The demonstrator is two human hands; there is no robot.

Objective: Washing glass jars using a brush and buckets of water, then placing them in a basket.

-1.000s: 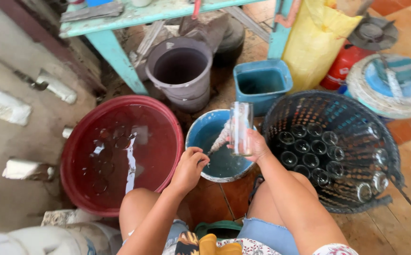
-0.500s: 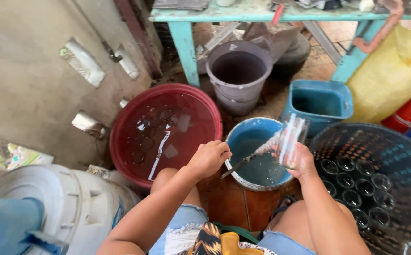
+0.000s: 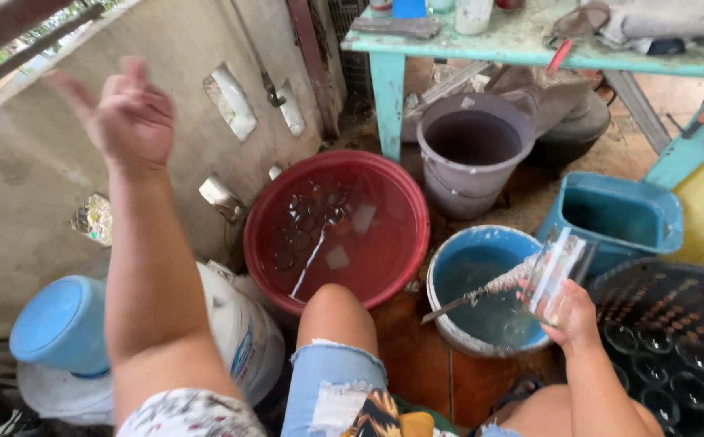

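Concrete wall to my left, worn floor below, a turquoise table point(image 3: 530, 44) at the far edge. Items:

- Left hand point(image 3: 129, 117): raised high near the wall, fingers spread, holding nothing.
- Right hand point(image 3: 572, 316): closed around a clear drinking glass point(image 3: 558, 271), tilted over the blue bucket point(image 3: 481, 291).
- Bottle brush point(image 3: 489, 289): bristle end at the glass mouth, wire handle slanting down across the bucket; no hand on it.
- Red basin point(image 3: 336, 231): water-filled, glasses submerged, just beside the blue bucket.
- Grey bucket point(image 3: 471, 150): under the table, behind the basin.
- Teal bin point(image 3: 615, 218): right of the grey bucket.
- Dark basket point(image 3: 675, 340): at my right, upturned glasses inside.
- White container with a blue lid point(image 3: 61, 324): by my left knee.
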